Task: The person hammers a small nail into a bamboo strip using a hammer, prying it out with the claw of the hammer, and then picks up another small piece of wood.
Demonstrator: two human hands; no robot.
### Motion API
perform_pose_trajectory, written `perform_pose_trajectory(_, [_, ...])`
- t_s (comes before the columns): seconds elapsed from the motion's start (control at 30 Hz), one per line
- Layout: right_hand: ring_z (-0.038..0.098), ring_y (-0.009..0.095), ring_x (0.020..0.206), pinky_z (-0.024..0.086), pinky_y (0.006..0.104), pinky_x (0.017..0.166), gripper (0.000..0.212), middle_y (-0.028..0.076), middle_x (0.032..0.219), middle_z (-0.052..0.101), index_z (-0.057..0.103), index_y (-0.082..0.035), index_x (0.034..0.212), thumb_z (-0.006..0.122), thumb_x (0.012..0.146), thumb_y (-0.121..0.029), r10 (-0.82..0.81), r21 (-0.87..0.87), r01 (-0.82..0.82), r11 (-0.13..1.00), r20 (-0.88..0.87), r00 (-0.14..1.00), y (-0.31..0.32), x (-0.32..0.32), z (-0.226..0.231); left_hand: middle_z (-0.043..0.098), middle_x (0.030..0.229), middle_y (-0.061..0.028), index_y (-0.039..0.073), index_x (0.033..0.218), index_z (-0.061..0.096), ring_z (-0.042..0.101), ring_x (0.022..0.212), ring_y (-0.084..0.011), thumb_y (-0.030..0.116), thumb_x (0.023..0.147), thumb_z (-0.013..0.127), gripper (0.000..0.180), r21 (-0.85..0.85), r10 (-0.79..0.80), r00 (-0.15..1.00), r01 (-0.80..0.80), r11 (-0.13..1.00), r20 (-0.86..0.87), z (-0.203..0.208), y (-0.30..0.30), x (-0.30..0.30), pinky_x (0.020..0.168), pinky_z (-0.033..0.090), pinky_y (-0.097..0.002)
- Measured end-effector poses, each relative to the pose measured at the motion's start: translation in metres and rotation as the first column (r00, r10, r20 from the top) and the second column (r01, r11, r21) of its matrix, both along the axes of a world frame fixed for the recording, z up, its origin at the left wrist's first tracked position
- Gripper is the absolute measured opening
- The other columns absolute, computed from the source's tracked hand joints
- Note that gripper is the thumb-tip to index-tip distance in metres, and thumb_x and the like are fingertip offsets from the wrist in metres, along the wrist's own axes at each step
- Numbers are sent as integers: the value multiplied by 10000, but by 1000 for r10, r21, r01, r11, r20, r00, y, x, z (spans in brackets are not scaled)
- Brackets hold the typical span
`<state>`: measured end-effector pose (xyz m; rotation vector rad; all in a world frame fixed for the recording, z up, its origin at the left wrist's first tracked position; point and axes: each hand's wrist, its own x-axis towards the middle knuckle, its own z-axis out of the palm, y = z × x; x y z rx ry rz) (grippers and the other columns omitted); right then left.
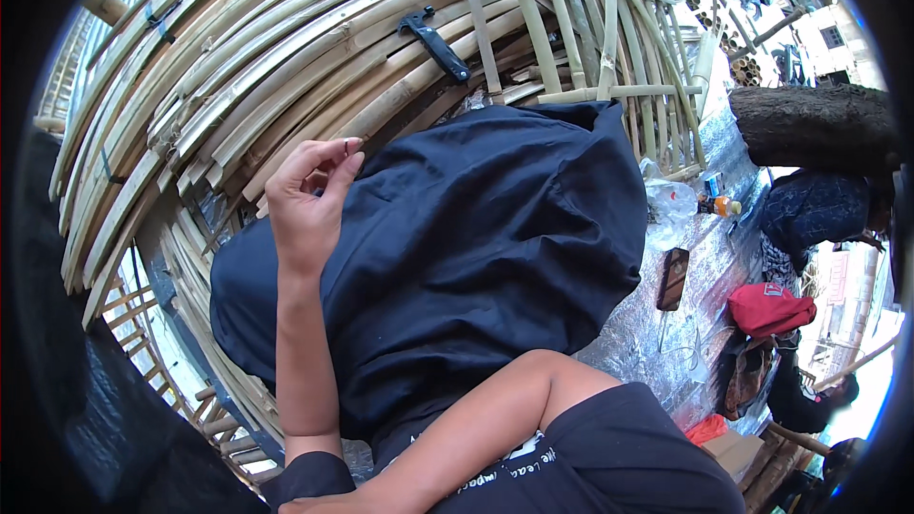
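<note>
My left hand [309, 192] is raised over the left side of my lap. Its thumb and index finger pinch together around a tiny dark thing that I cannot make out. My right arm crosses in front of my body, and my right hand [319, 506] lies by the left sleeve at the lower edge, its fingers cut off from view. Black fabric [476, 228] covers my lap in loose folds. Beyond the left fingertips lie long split bamboo strips [286, 67] in a layered pile. On them rests a black-handled tool [436, 48] with a hammer-like head.
A bamboo lattice [609, 33] stands at the far right of the pile. On the silvery sheet [614, 352] are a phone [672, 279], a clear plastic bag [671, 205] and an orange-capped bottle [724, 206]. Farther right are a red bag [771, 309], a thick log [809, 126] and other people [814, 214].
</note>
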<state>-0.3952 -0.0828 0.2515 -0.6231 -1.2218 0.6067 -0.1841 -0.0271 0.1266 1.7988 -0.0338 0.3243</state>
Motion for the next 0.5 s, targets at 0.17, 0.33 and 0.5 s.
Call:
perform_pose_trajectory(0.17, [733, 321, 745, 552, 394, 615, 379, 167, 856, 748, 748, -52, 970, 633, 1063, -401, -50, 65, 46, 997, 57, 997, -25, 12, -17, 710, 843, 4, 43, 1035, 705, 620, 733, -43, 22, 870, 843, 217, -98, 9, 1000, -11, 995, -17, 26, -27, -19, 648, 471, -203])
perform_pose_trajectory(0.33, [753, 335, 970, 634, 379, 813, 324, 182, 1065, 719, 679, 78, 1160, 745, 944, -155, -680, 217, 680, 701, 491, 544, -93, 120, -29, 709, 831, -5, 55, 931, 624, 609, 693, -46, 34, 838, 868, 262, -48, 45, 997, -48, 998, -67, 38, -16, -60, 633, 479, -210])
perform_pose_trajectory(0.5, [750, 259, 1032, 598, 347, 912, 247, 150, 1120, 751, 746, 0, 1114, 818, 901, -106, -669, -223, 914, 338, 627, 400, -154, 204, -31, 708, 834, -27, 46, 951, 585, 591, 694, -41, 7, 843, 861, 298, -111, 108, 990, -119, 987, -95, 52, -33, -94, 638, 500, -211])
